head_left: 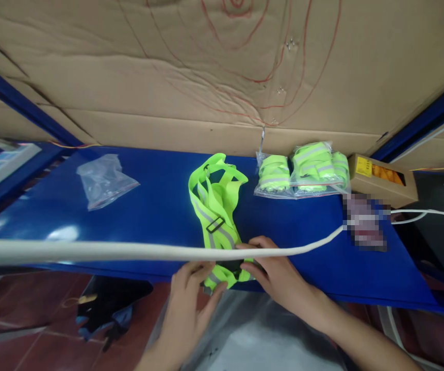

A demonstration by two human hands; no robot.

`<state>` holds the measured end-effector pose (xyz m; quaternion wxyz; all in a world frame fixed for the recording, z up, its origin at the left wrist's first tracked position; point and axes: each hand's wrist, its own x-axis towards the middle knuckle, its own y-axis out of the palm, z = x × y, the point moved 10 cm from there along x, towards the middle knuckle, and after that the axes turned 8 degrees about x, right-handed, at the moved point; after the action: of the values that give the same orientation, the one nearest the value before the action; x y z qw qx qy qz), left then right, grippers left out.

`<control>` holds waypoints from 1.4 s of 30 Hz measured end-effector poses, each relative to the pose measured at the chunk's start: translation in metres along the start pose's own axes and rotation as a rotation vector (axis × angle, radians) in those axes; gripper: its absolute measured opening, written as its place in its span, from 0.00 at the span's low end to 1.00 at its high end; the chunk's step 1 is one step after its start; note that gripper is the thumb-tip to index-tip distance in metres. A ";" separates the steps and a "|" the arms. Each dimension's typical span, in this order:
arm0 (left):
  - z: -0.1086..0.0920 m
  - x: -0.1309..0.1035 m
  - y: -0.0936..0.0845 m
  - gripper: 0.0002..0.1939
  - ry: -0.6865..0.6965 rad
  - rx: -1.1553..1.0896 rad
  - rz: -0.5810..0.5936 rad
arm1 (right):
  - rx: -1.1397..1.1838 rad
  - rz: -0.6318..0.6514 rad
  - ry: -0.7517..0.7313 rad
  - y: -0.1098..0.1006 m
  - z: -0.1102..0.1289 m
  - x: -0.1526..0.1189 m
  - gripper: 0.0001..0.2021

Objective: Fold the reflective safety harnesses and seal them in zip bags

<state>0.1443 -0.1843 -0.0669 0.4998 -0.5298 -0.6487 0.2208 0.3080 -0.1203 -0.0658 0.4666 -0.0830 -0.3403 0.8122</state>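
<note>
A neon yellow-green reflective safety vest (222, 211) made of elastic straps lies on the blue table, with grey stripes and a black slider buckle (215, 224). Its lower end reaches the near table edge. My left hand (193, 296) grips that end from the left, thumb and fingers around a folded strap. From the right, my right hand (279, 273) holds the strap edge between thumb and fingers. A white cable (129, 251) passes in front of the vest and partly covers the fingertips of both hands.
Behind right lie bagged folded vests (274, 172) beside a small cardboard box (384, 180). A clear plastic bag (103, 180) lies at left on the blue table (160, 206). Large cardboard (167, 93) stands behind. Dark gloves (109, 304) are below, lower left.
</note>
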 end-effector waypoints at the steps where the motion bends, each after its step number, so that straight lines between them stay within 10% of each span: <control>1: -0.001 0.002 -0.002 0.19 0.012 0.011 -0.017 | 0.006 -0.015 -0.016 0.000 0.001 0.003 0.19; 7: -0.007 0.005 0.000 0.14 0.135 0.038 0.011 | -0.200 0.018 -0.155 0.007 0.014 0.002 0.12; 12: -0.008 0.008 -0.005 0.11 0.157 0.004 0.002 | -0.436 0.084 -0.269 0.016 0.025 -0.018 0.34; 19: -0.021 0.022 -0.008 0.09 0.359 -0.126 0.124 | -0.515 0.088 -0.466 0.028 0.044 -0.035 0.20; 23: -0.014 0.061 -0.018 0.14 0.439 -0.051 -0.016 | -0.536 0.083 -0.483 0.026 0.043 -0.045 0.21; 28: -0.003 0.136 0.039 0.29 0.638 0.127 0.325 | -0.607 0.050 -0.539 0.009 0.039 -0.068 0.20; 32: 0.028 0.185 0.058 0.24 0.577 0.158 0.371 | -0.714 -0.001 -0.515 -0.013 0.027 -0.087 0.26; 38: 0.061 0.218 0.032 0.21 0.269 0.034 0.086 | -0.740 -0.012 -0.504 -0.029 0.020 -0.099 0.25; 42: 0.072 0.231 0.047 0.27 0.160 0.049 0.272 | -0.722 0.000 -0.506 -0.031 0.019 -0.100 0.25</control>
<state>0.1170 0.0594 -0.0386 0.5280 -0.6163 -0.5237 0.2591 0.3763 -0.2000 -0.0498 0.3097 -0.0394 -0.7058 0.6359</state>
